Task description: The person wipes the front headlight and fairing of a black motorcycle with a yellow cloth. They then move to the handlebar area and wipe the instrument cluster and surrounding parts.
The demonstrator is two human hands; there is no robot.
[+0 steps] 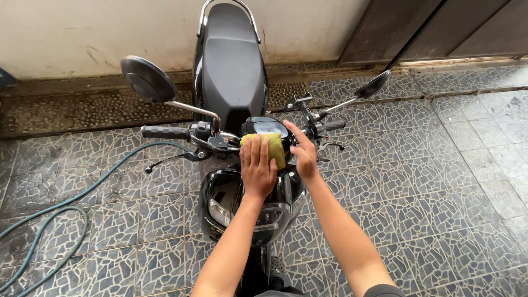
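Grey mosaic-tiled floor (wet-looking, perhaps) meets a stained pale wall; a green hose lies left.

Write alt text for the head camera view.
A left hand presses a yellow-green sponge on a black motorcycle's instrument panel while the right hand steadies beside it. A green hose curls over the wet tiled floor.

I press a yellow-green sponge flat against the black motorcycle's instrument panel. The bike stands upright on the tiled floor, its front end facing me.
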